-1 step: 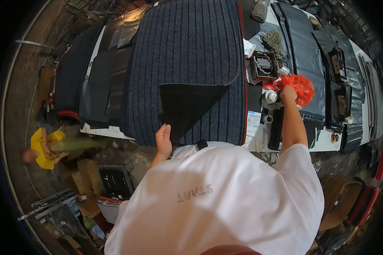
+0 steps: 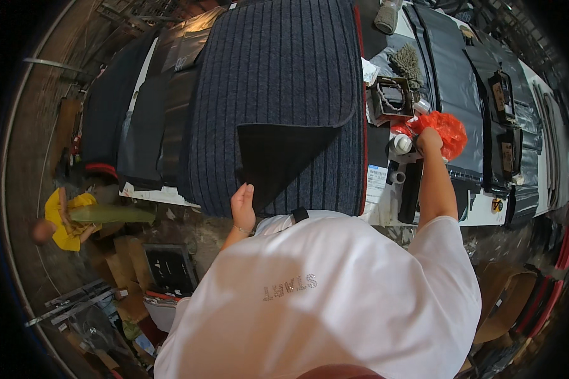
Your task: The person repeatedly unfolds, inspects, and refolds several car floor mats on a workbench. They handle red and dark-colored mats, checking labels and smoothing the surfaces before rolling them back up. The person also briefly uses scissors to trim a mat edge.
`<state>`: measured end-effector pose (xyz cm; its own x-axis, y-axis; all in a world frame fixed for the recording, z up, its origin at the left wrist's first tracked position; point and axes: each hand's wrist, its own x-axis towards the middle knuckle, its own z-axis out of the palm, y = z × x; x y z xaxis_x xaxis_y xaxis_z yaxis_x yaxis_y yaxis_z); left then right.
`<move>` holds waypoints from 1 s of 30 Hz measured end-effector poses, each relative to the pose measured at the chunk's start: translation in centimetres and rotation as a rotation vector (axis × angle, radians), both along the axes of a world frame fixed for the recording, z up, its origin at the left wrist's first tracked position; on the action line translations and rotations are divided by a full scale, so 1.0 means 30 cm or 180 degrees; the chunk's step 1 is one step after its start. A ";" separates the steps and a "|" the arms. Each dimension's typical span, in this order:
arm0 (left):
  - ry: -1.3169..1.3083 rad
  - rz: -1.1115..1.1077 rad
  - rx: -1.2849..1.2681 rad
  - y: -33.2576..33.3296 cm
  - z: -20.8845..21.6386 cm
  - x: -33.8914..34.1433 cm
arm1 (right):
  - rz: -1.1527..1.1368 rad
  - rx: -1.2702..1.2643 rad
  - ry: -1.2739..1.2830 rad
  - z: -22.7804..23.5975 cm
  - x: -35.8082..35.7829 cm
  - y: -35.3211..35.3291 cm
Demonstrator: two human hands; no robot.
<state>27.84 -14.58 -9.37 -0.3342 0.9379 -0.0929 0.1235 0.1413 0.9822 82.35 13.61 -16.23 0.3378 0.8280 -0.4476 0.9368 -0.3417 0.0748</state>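
Observation:
A dark grey-blue ribbed mat [image 2: 272, 76] lies in front of me on a stack of similar mats. One near corner is turned back, baring its smooth black underside [image 2: 278, 158]. My left hand [image 2: 243, 207] is closed at the edge of that turned-back flap, thumb upward, pinching it. Off to the right, my right hand [image 2: 429, 140] reaches to a crumpled red plastic bag [image 2: 450, 132]; the back of the hand shows, but its fingers are hidden against the bag. Just left of it sit a white roll [image 2: 401, 144] and a box of small items [image 2: 392, 96].
Dark plastic-wrapped packs [image 2: 452, 69] line the right side; more dark mats [image 2: 146, 126] are stacked at left. A fuzzy grey-green bundle [image 2: 406, 63] lies beyond the box. A person in yellow [image 2: 76, 218] is at far left. Behind me stand cardboard boxes [image 2: 129, 259].
Both my hands stay where they were. The person in yellow has shifted their arms and legs slightly.

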 end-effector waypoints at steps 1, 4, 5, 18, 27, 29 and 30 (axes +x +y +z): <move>0.0059 0.0002 -0.0006 0.006 0.021 0.010 | -0.0024 -0.0092 0.0044 0.015 0.026 0.011; 0.0303 -0.0070 -0.0015 0.009 0.017 -0.005 | 0.0439 -0.0224 0.0113 0.013 0.104 0.018; 0.0520 -0.0075 0.0076 0.035 -0.004 -0.005 | 0.0402 0.0102 0.0017 -0.037 0.167 0.016; 0.1398 -0.1838 0.0442 0.023 0.206 0.079 | -0.0718 0.1858 0.5280 0.495 -0.162 -0.346; 0.2376 -0.2997 0.0434 0.092 0.274 0.095 | 0.0855 0.2247 0.2844 0.585 -0.737 -0.455; 0.2271 -0.3041 0.0417 0.102 0.286 0.091 | 0.1158 0.2238 0.1928 0.539 -0.819 -0.490; 0.2214 -0.3062 0.0405 0.107 0.287 0.088 | 0.1106 0.2102 0.1844 0.503 -0.845 -0.502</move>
<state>30.47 -11.38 -0.78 0.5687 0.8204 -0.0583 0.6365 -0.3941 0.6630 57.01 -1.46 -1.13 -0.1035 0.9865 0.1271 0.8249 0.1565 -0.5432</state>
